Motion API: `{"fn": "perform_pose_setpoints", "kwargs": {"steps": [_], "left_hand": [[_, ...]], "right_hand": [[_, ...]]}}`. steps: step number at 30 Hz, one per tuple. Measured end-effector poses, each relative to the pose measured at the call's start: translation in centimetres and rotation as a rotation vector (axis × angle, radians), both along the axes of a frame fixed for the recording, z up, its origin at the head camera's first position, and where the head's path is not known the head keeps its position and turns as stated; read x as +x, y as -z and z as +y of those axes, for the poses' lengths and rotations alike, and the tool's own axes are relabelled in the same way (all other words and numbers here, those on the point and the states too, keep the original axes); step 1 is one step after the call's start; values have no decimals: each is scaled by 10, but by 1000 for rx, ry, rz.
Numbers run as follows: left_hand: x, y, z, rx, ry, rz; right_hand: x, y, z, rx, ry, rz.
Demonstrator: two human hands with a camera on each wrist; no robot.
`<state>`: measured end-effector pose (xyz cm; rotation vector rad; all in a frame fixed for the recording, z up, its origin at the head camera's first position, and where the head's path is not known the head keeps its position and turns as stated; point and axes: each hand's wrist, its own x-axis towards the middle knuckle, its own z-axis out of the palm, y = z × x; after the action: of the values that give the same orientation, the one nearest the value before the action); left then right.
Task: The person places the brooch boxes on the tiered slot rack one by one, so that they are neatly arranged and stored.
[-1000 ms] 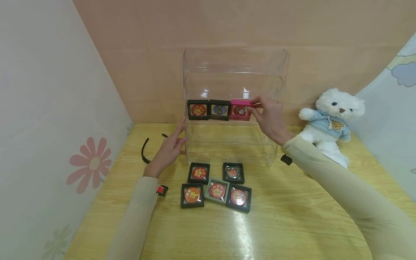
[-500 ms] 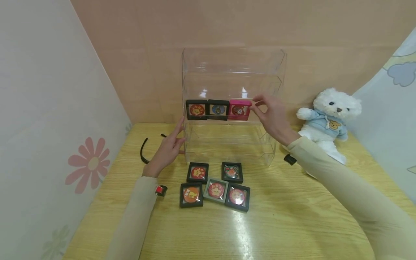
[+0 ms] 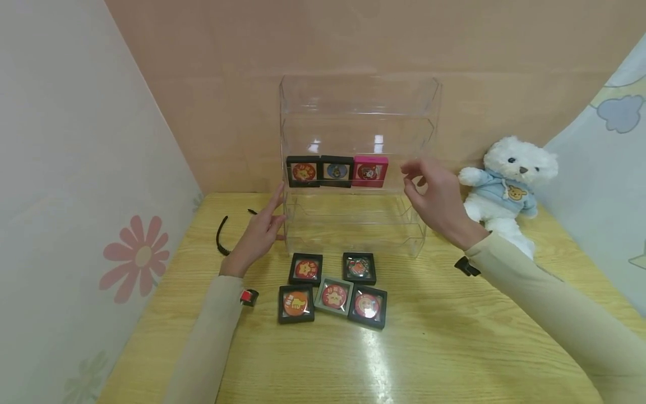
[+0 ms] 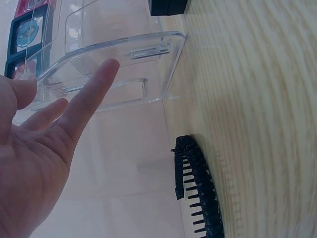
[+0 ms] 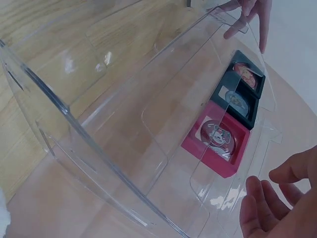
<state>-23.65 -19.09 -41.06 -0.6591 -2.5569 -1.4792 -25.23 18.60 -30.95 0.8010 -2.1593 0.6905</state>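
Note:
A clear tiered rack (image 3: 358, 106) stands at the back of the table. On one of its tiers two black-framed badges (image 3: 336, 170) and a pink-framed badge (image 3: 370, 171) stand side by side. My left hand (image 3: 254, 238) rests with extended fingers against the rack's left side; in the left wrist view the hand (image 4: 54, 134) lies along the clear panel. My right hand (image 3: 438, 196) hovers just right of the pink frame, holding nothing, its fingers loosely bent. The right wrist view shows a gap between that hand (image 5: 282, 198) and the pink frame (image 5: 218, 139).
Several framed badges (image 3: 335, 296) lie on the table (image 3: 429, 348) in front of the rack. A black toothed band (image 4: 200, 183) lies left of the rack. At the right sits a white plush bear (image 3: 504, 191) in a blue top.
My right hand has let go of the pink-framed badge and moved away to the right. The badge stands by itself on the tier. My left hand has stayed at the rack's side.

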Motion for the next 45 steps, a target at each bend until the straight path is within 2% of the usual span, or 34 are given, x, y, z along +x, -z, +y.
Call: {"fn": "perform_pose_setpoints", "kwargs": {"steps": [8,12,13,19,20,27,37,42,45], "left_hand": [[1,2,-1,13,7,-7],[0,3,-1,20,14,-4],[4,-1,1,23,16,-9],[4,-2,1,22,15,-5],[1,2,0,18,13,5],[3,0,-1,12,10,8],[2,2,-1,11,1,-10],[1,1,0,6,2,-13],[0,0,-1,3,1,-6]], "right_hand": [[23,4,7,-3,10,-90],[37,10,14,-5,5,-166],[41,12,17,-1,3,-186],[58,25,34,57,-16,-299],[60,29,36,71,-18,-321],[75,46,45,185,-51,-520],[102,72,55,266,-128,-806],[114,84,60,304,-145,-908],[118,91,61,321,-165,-933]]}}
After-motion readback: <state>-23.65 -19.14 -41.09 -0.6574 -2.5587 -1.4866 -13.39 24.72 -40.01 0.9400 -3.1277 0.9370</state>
